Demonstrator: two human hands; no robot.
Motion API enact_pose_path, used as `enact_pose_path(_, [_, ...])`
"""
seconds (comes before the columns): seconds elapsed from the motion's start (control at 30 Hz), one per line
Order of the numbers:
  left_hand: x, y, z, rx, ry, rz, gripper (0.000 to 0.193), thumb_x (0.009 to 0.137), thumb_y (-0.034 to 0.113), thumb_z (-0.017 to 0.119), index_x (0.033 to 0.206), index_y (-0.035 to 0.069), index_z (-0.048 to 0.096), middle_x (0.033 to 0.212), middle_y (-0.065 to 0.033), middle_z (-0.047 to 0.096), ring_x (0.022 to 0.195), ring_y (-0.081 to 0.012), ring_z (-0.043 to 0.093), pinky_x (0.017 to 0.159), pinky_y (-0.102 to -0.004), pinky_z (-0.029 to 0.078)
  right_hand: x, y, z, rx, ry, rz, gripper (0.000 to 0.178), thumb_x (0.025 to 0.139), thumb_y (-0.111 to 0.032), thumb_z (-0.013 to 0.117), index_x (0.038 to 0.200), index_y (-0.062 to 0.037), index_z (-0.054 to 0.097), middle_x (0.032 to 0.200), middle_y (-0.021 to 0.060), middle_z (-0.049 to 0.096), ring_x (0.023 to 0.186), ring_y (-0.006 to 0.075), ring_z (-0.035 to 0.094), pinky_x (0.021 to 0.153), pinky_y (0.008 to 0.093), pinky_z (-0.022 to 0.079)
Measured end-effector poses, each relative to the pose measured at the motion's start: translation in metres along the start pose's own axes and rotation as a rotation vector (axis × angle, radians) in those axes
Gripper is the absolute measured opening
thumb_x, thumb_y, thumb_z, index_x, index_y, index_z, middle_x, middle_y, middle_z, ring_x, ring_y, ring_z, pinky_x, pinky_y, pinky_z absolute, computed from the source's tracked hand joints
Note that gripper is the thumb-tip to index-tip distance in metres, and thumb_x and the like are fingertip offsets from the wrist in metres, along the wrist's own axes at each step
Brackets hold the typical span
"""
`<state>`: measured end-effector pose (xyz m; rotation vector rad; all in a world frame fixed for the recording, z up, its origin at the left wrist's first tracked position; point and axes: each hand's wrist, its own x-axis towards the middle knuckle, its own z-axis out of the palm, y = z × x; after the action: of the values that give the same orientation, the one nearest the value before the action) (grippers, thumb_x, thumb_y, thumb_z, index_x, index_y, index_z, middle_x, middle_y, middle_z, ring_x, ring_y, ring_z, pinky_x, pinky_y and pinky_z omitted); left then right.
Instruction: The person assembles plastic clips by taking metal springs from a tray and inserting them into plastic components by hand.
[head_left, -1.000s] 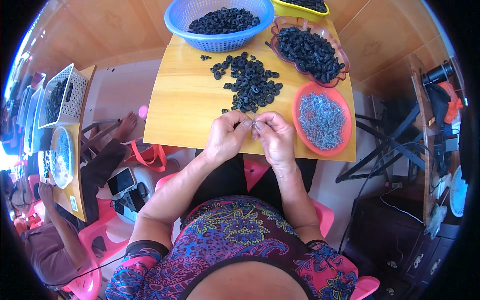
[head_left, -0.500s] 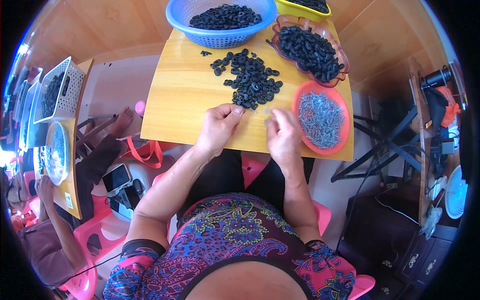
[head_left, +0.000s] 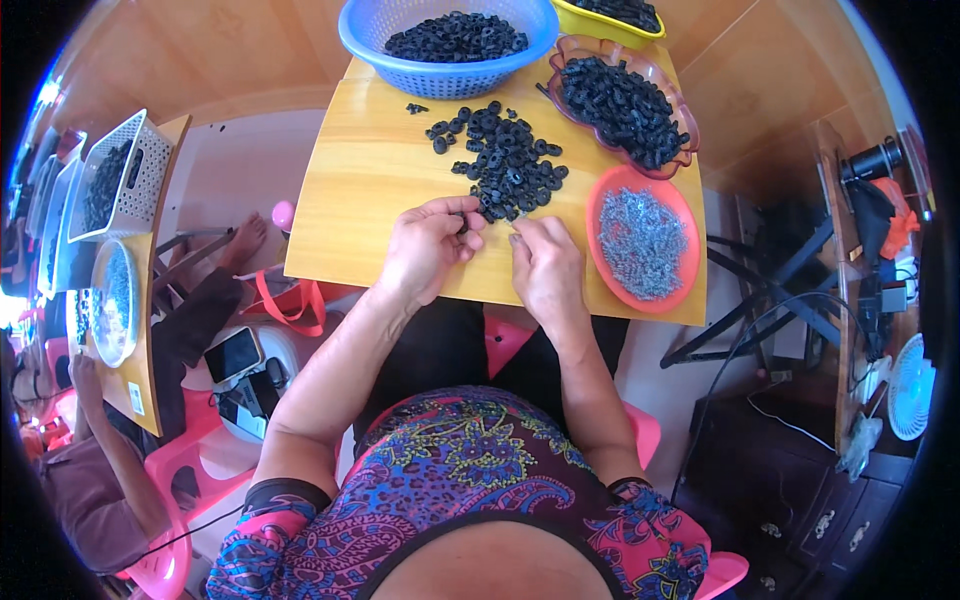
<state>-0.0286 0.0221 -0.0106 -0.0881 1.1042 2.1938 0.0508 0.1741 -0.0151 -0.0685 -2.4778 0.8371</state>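
Observation:
A small black plastic part [head_left: 462, 226] is pinched between the thumb and fingers of my left hand [head_left: 420, 250], just below the loose pile of black round parts [head_left: 512, 160]. To its right, my right hand [head_left: 550, 268] is closed in a pinch at the pile's lower edge. Whatever sits in its fingertips is too small to make out. Beside that hand rests an orange-red oval dish [head_left: 690, 240] full of small silvery pieces [head_left: 640, 240].
A blue basket [head_left: 450, 78] of black parts stands at the back of the wooden table [head_left: 350, 190]. Right of it are a yellow basin [head_left: 610, 28] and a scalloped dish [head_left: 690, 125] with black pieces. A co-worker's arm [head_left: 115, 450] shows at another table on the left.
My left hand has turned and now shows a black part in its fingers. My right hand has shifted slightly left, with its fingertips by the pile.

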Motion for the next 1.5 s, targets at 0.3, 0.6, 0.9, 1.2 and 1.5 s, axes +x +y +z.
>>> enact_pose_path(0.3, [-0.004, 0.01, -0.003, 0.131, -0.141, 0.144, 0.033, 0.086, -0.008, 0.048, 0.119, -0.006, 0.044, 0.094, -0.0135, 0.064, 0.072, -0.0142, 0.059, 0.063, -0.0235, 0.046, 0.009, 0.009, 0.015, -0.263, -0.051, -0.034, 0.007, 0.076, -0.001, 0.062, 0.083, -0.0015, 0.064, 0.079, 0.0134, 0.057, 0.077, 0.0314, 0.059, 0.066, 0.0398, 0.048])
enact_pose_path(0.6, [0.0, 0.004, -0.003, 0.262, -0.134, 0.29, 0.026, 0.086, -0.007, 0.052, 0.111, -0.003, 0.051, 0.095, -0.0142, 0.065, 0.077, -0.0112, 0.059, 0.07, -0.0231, 0.048, 0.011, -0.009, 0.001, 0.107, 0.104, -0.038, 0.008, 0.081, 0.005, 0.056, 0.088, 0.0015, 0.054, 0.078, 0.0138, 0.057, 0.073, 0.027, 0.059, 0.065, 0.0341, 0.047])
enact_pose_path(0.9, [0.006, 0.001, -0.019, -0.289, -0.263, 0.012, 0.011, 0.089, 0.001, 0.052, 0.099, 0.001, 0.057, 0.088, -0.0102, 0.064, 0.074, -0.0159, 0.061, 0.066, -0.0268, 0.05, 0.019, -0.042, -0.001, 0.348, -0.042, 0.009, 0.006, 0.083, 0.002, 0.058, 0.086, 0.0005, 0.053, 0.073, 0.0129, 0.055, 0.063, 0.0248, 0.055, 0.058, 0.033, 0.045])
enact_pose_path(1.2, [0.004, 0.001, -0.014, -0.097, -0.22, 0.098, 0.015, 0.084, -0.002, 0.06, 0.098, -0.001, 0.058, 0.078, -0.0062, 0.062, 0.068, -0.0123, 0.057, 0.062, -0.0224, 0.046, 0.02, -0.037, 0.001, 0.28, -0.096, 0.064, 0.004, 0.083, 0.001, 0.059, 0.083, 0.0019, 0.056, 0.067, 0.0102, 0.058, 0.056, 0.0155, 0.055, 0.053, 0.0285, 0.044])
enact_pose_path(1.5, [0.003, 0.0, -0.014, -0.186, -0.189, 0.062, 0.01, 0.085, -0.002, 0.058, 0.094, -0.001, 0.058, 0.078, -0.0083, 0.062, 0.065, -0.0141, 0.058, 0.06, -0.0236, 0.047, 0.025, -0.026, 0.011, 0.298, -0.065, 0.1, 0.017, 0.081, -0.008, 0.067, 0.08, 0.0005, 0.053, 0.064, 0.0101, 0.056, 0.055, 0.0191, 0.055, 0.052, 0.0304, 0.044])
